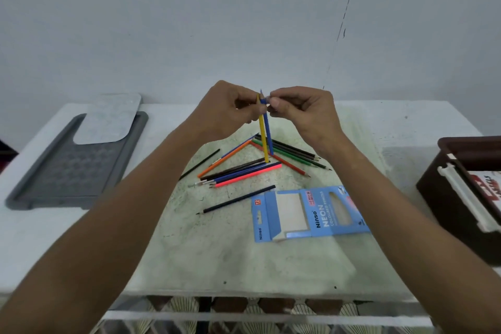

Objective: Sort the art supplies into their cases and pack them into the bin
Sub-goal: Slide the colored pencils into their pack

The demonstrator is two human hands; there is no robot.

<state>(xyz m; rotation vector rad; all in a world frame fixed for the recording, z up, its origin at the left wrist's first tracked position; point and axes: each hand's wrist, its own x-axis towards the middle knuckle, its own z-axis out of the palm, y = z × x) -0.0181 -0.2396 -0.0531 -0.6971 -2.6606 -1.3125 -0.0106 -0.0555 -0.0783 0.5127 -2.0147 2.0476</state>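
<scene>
Two pencils, one yellow pencil (262, 133) and one blue pencil (267, 130), stand nearly upright above the worktop (40, 238), gathered at their upper ends between both hands. At far left lies a grey tray (76, 171) under a pale lid (108, 119). The left hand (230, 108) curls its fingers round the pair; the right hand (301, 110) pinches their tops. Below them the loose pencils (244, 168) lie scattered on a green mat (230, 247). Light, stiff and slim, they would likely roll or slip; gripping them bundled mid-shaft looks safest, sparing the brittle points. Right of centre, the flattened blue case (309, 214) reads "Ninso NEON COLOURED PENCILS" and "12". At far right, the dark bin (444, 198) holds a box with red lettering too cropped to read.
</scene>
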